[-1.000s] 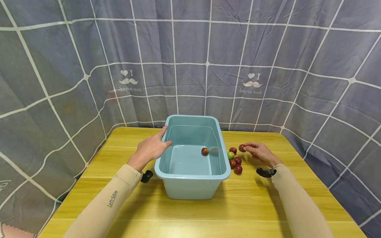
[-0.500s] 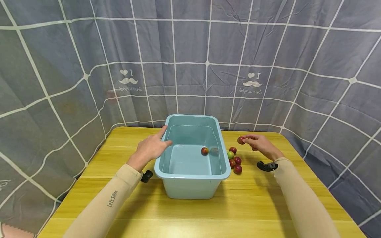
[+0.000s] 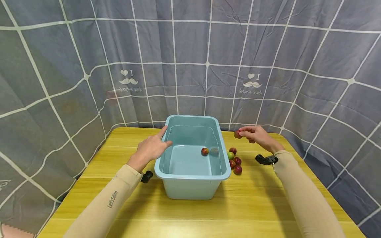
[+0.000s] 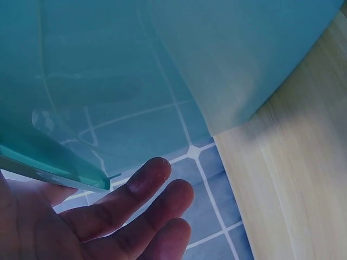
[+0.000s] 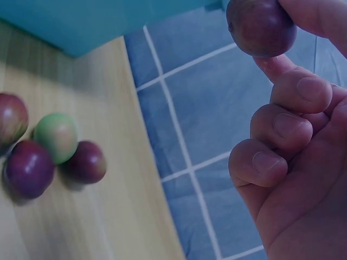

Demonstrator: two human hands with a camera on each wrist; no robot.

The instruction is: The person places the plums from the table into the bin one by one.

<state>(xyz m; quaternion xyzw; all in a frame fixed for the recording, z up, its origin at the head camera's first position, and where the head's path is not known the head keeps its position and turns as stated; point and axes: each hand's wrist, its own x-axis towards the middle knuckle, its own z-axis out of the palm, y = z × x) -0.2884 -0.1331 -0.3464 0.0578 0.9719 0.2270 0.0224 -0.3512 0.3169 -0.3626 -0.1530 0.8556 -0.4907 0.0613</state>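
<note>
The big gray curtain (image 3: 190,46), the wooden table (image 3: 193,218) and the blue tub (image 3: 190,190) have not moved. The left hand (image 3: 150,148) stays on the tub's left rim, fingers loose and nearly straight, thumb over the edge. The right hand (image 3: 259,136) is what has changed: it has come up and a bit closer to the tub, with the thumb and a finger pinching one dark red plum (image 3: 237,133) and the other fingers tucked in. So this plum is now away from the little pile, but it is not inside the tub. Four more dark plums (image 3: 237,170) and one green plum (image 3: 230,155) sit on the table just beside the tub, and one red plum (image 3: 205,151) lies on the tub floor. As for room, the table's back edge looks near the held plum, with the curtain close behind. The tub's right rim stands between that plum and the inside, so it needs to pass over the rim. I see nothing in that gap, and the tub floor has lots of bare space.
</note>
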